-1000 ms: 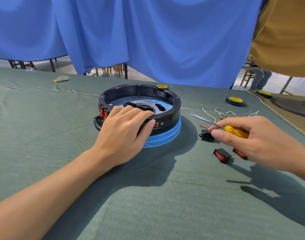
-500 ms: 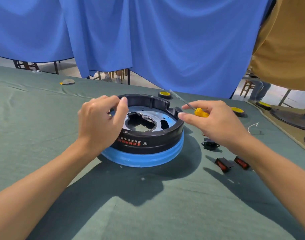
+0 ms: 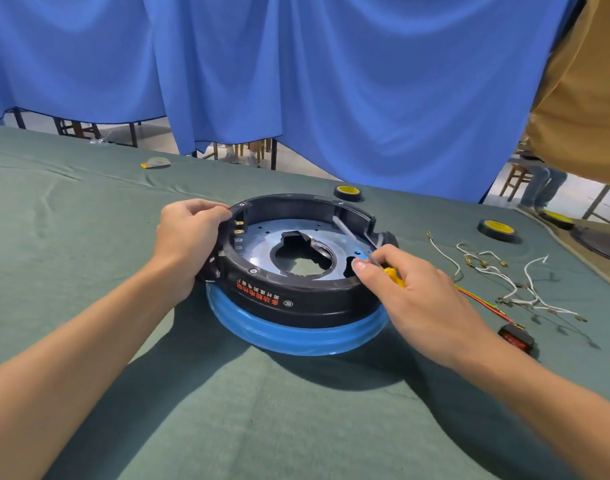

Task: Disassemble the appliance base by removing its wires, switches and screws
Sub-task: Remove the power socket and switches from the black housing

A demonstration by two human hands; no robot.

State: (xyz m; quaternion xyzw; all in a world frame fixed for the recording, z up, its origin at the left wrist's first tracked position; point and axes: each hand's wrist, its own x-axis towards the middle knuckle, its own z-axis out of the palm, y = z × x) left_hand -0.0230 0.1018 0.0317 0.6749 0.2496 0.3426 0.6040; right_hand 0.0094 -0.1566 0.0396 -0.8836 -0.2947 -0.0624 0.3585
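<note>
Appliance base [image 3: 296, 299] sits mid-table on the green cloth [image 3: 89, 254], open side up, between both hands. The left hand [image 3: 186, 237] grips the left rim, fingers curled over the edge and thumb on the outer wall. The right hand [image 3: 418, 296] pinches the screwdriver [image 3: 352, 233] by its yellow handle, thumb against fingertips. The shaft angles into the base toward the far-right inner wall. Can't tell if the tip is seated on a screw.

Step, as I judge it: wires [image 3: 497, 271] and one red rocker switch [image 3: 516, 337] lie loose on the cloth to the right, so that part looks partly done. This is screw or switch removal on the inside. The next move calls for seating the tip squarely while the left hand holds the base against turning. Brass terminals [image 3: 239, 227] show on the left inner wall, so something probably remains there.

Materials:
- The base is a round black plastic ring, smooth, with red print on the front.
- A glossy blue band [image 3: 296, 336] runs under the ring.
- The floor is a flat grey metal plate [image 3: 262, 244] with a jagged centre hole.
- The wires are thin, white and limp, with small metal ends.
- The cloth is matte and slightly wrinkled.
- Two tape rolls [image 3: 497, 229] sit behind.
</note>
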